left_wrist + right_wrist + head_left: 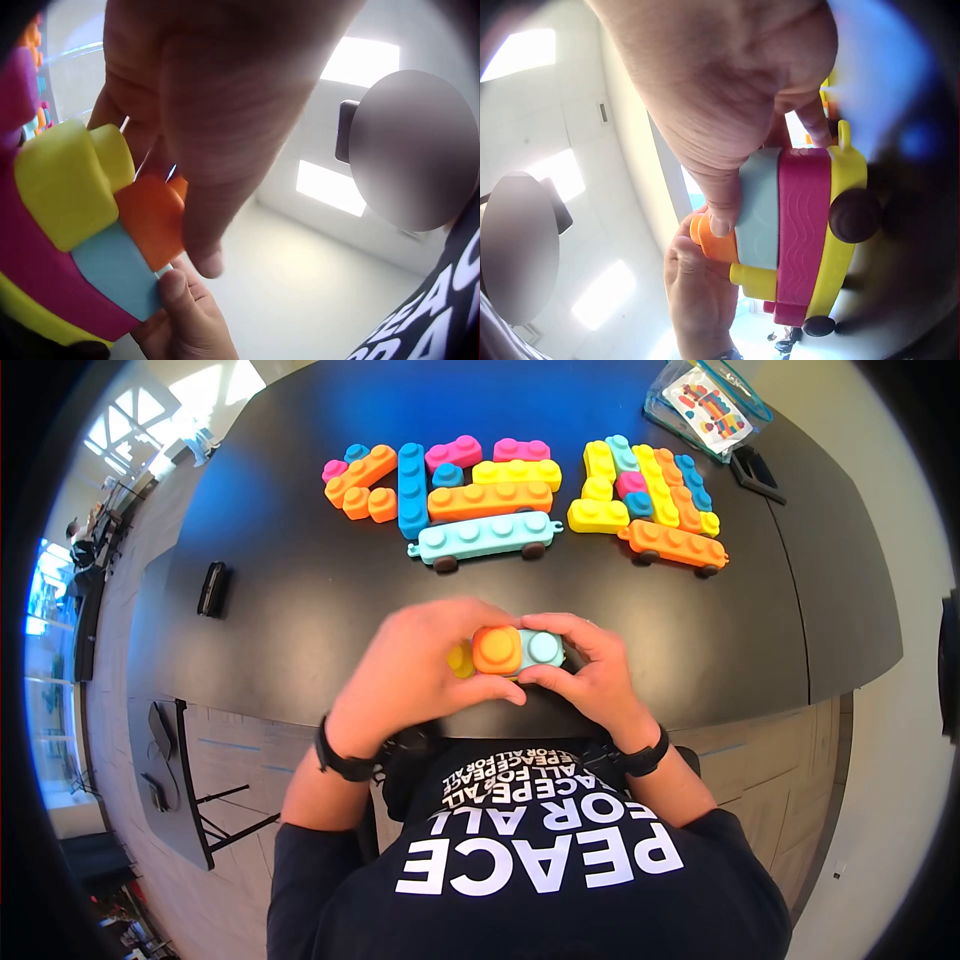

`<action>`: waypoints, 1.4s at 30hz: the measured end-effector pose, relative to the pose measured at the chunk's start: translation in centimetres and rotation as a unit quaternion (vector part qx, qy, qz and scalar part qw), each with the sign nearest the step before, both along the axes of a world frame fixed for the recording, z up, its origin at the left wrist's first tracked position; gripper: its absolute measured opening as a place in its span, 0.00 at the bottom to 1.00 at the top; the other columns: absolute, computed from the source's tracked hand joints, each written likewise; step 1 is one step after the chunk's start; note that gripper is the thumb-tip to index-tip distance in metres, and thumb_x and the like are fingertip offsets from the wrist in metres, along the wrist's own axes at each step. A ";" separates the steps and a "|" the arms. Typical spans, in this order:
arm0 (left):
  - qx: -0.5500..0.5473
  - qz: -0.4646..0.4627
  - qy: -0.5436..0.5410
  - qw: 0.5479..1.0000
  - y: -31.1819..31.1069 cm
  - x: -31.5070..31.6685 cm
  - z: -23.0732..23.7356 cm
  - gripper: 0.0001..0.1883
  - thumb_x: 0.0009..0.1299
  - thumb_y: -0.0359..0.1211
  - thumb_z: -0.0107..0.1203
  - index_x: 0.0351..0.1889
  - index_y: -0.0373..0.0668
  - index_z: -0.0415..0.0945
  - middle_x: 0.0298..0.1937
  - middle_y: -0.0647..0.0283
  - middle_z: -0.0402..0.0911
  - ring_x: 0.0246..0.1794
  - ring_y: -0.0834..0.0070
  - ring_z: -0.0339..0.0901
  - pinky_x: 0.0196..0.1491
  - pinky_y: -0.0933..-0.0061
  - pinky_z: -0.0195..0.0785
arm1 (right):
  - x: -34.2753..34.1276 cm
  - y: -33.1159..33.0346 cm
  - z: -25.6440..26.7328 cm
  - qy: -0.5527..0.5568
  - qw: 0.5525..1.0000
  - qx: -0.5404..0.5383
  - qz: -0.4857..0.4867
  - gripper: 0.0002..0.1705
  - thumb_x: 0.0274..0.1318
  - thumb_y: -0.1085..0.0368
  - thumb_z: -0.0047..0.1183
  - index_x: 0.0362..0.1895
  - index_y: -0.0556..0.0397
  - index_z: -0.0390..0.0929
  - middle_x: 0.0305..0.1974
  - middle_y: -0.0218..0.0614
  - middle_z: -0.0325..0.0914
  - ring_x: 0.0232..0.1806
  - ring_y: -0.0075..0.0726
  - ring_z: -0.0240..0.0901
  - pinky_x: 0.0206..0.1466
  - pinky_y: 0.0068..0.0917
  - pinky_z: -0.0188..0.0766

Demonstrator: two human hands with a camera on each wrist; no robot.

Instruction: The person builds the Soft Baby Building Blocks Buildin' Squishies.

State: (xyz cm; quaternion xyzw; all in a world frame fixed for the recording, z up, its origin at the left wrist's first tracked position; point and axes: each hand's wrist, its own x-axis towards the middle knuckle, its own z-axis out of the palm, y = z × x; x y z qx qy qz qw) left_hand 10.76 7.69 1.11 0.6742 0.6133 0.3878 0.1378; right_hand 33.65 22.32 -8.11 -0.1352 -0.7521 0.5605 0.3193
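Note:
Before the person's torso, a small toy train car built of soft blocks is between the two hands. My left hand point(425, 650) pinches the one-stud orange block point(497, 648) at its top between thumb and fingers. From the other side, my right hand point(597, 665) grips the light blue block point(542, 648), thumb and fingers on opposite faces. A yellow block point(460, 659) sits beside the orange one, partly hidden by the left hand. Under these, the right wrist view shows a long magenta block point(802, 225) on a yellow wheeled base point(838, 270) with dark wheels.
Farther back on the dark table point(300, 620) stand a light blue wheeled base point(490, 540) and an orange one point(675, 547), with rows of colored blocks behind them. A clear bag point(700, 410) lies back right, a small black case point(212, 590) left.

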 end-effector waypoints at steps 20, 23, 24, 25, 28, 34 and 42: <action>0.028 0.189 0.221 0.956 7.7 -17.5 -3.1 0.16 0.73 0.22 0.75 0.56 0.39 0.85 0.54 0.50 0.92 0.62 0.45 0.90 0.68 0.52 0.83 | -1.2 -0.9 0.3 -0.003 0.998 0.064 -0.015 0.32 0.61 0.60 0.88 0.68 0.48 0.92 0.62 0.37 0.98 0.61 0.49 0.94 0.69 0.41 0.85; 0.112 0.148 0.129 0.974 5.0 -11.9 1.9 0.15 0.73 0.21 0.75 0.56 0.37 0.87 0.54 0.52 0.93 0.58 0.48 0.92 0.65 0.56 0.84 | -1.1 -1.0 0.8 -0.008 0.996 0.090 -0.022 0.36 0.61 0.59 0.88 0.72 0.49 0.90 0.65 0.39 0.96 0.63 0.50 0.94 0.69 0.42 0.85; 0.135 0.131 0.102 0.977 4.0 -9.5 3.4 0.15 0.73 0.21 0.75 0.56 0.37 0.88 0.54 0.53 0.93 0.57 0.50 0.93 0.64 0.57 0.85 | -1.2 -1.2 1.3 0.013 0.995 0.090 -0.034 0.38 0.62 0.59 0.88 0.74 0.50 0.88 0.67 0.41 0.94 0.64 0.51 0.93 0.70 0.43 0.85; 0.157 0.080 0.114 0.978 3.1 -7.4 4.7 0.15 0.72 0.20 0.76 0.55 0.37 0.89 0.55 0.54 0.93 0.56 0.53 0.93 0.62 0.58 0.85 | -1.3 -1.3 2.1 0.034 0.994 0.090 -0.046 0.41 0.62 0.60 0.88 0.77 0.51 0.86 0.70 0.43 0.93 0.66 0.52 0.93 0.71 0.44 0.85; 0.144 -0.006 0.075 0.987 0.8 -1.6 5.8 0.16 0.68 0.23 0.82 0.52 0.38 0.92 0.57 0.57 0.93 0.55 0.58 0.93 0.58 0.61 0.87 | -1.8 -1.6 3.9 0.117 0.991 0.065 -0.019 0.46 0.65 0.63 0.86 0.84 0.54 0.80 0.76 0.48 0.87 0.70 0.52 0.90 0.73 0.44 0.85; 0.107 -0.022 -0.038 0.993 0.0 2.2 3.3 0.30 0.67 0.34 0.88 0.67 0.42 0.90 0.66 0.54 0.91 0.64 0.52 0.91 0.64 0.55 0.86 | -0.6 -0.3 4.1 0.067 0.994 0.089 0.011 0.48 0.72 0.68 0.80 0.90 0.57 0.72 0.77 0.49 0.84 0.74 0.47 0.88 0.77 0.42 0.86; -0.036 0.019 -0.019 0.999 -0.9 1.3 -2.3 0.31 0.67 0.31 0.86 0.68 0.43 0.86 0.63 0.54 0.91 0.62 0.47 0.90 0.65 0.53 0.84 | 1.0 -0.1 2.4 0.096 0.991 0.090 0.032 0.45 0.77 0.68 0.76 0.90 0.61 0.70 0.74 0.53 0.85 0.72 0.45 0.87 0.77 0.42 0.84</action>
